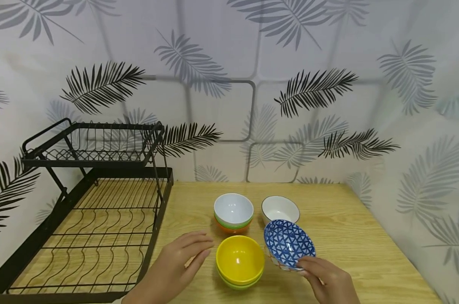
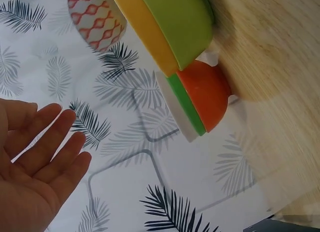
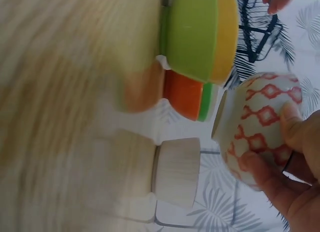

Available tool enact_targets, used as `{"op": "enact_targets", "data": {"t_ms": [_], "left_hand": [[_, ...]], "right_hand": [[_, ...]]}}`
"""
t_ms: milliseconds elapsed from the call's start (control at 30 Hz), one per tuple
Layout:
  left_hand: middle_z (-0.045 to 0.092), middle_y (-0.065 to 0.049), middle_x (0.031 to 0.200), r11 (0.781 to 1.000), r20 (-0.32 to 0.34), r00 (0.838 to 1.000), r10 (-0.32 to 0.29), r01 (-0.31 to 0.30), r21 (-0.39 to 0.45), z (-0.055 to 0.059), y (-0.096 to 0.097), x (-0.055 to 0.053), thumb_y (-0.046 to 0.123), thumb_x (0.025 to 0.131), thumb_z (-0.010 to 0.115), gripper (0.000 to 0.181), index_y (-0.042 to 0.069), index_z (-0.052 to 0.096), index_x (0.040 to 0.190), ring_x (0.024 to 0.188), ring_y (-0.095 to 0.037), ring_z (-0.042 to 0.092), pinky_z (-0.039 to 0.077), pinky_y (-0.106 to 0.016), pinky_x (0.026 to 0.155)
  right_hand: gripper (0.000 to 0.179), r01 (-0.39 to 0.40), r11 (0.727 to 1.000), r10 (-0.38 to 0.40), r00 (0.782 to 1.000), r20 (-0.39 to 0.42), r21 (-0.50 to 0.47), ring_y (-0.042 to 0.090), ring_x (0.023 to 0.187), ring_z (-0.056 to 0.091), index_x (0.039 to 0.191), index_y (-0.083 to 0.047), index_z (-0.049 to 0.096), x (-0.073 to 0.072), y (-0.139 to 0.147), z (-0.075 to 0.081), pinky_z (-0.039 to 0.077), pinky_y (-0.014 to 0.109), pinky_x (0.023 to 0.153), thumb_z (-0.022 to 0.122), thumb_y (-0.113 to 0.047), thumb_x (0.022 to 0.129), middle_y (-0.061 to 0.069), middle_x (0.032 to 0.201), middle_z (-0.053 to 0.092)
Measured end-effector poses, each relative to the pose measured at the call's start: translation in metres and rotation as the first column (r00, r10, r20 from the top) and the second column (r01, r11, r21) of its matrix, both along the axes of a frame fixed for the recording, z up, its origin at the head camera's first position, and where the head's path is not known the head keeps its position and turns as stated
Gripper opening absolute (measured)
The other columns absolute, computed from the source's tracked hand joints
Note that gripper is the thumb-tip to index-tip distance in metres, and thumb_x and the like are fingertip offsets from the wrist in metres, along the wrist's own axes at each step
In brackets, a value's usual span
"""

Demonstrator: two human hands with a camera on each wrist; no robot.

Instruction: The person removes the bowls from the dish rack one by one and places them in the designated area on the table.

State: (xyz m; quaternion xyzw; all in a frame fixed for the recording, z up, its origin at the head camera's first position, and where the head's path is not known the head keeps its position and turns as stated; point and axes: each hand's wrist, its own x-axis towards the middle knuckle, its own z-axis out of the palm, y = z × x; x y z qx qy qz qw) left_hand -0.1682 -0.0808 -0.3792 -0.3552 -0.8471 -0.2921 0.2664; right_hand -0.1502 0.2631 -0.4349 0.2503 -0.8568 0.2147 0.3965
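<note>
My right hand pinches the rim of a patterned bowl, blue and white inside. In the right wrist view this bowl shows red markings outside and is tilted, raised off the table. My left hand has its fingers extended and touches nothing, just left of a yellow bowl nested in a green one. Behind these stands a stack with a white bowl on top, then a bright green bowl and an orange bowl. A separate white bowl sits at the back right.
A black two-tier dish rack takes up the left side, with a raised wire basket above its lower wire grid. A leaf-patterned sheet hangs behind the wooden table.
</note>
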Motion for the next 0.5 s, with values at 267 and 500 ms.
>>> {"op": "enact_targets", "data": {"t_ms": [267,500], "left_hand": [[0.067,-0.002,0.118,0.998,0.105,0.994,0.037,-0.031,-0.058,-0.0018,-0.0009,0.0013,0.014,0.092,0.064,0.023,0.009,0.071,0.113,0.117,-0.023,0.059,0.052,-0.036,0.092],[0.066,-0.002,0.119,0.999,0.126,0.992,0.012,-0.008,-0.036,-0.0019,0.0003,0.0005,0.017,0.095,0.062,0.023,0.008,0.07,0.114,0.118,-0.024,0.059,0.052,-0.037,0.093]], "right_hand": [[0.03,0.155,0.979,-0.172,0.978,0.12,0.135,0.016,0.074,0.071,0.08,-0.013,0.076,0.0029,0.0019,-0.0096,0.057,0.023,0.064,0.088,-0.002,0.055,0.001,0.084,0.074],[0.016,0.191,0.967,-0.244,0.883,0.402,0.167,0.021,0.083,0.071,0.084,-0.01,0.075,0.0054,-0.0016,-0.0034,0.059,0.032,0.072,0.081,-0.003,0.071,0.003,0.092,0.072]]}}
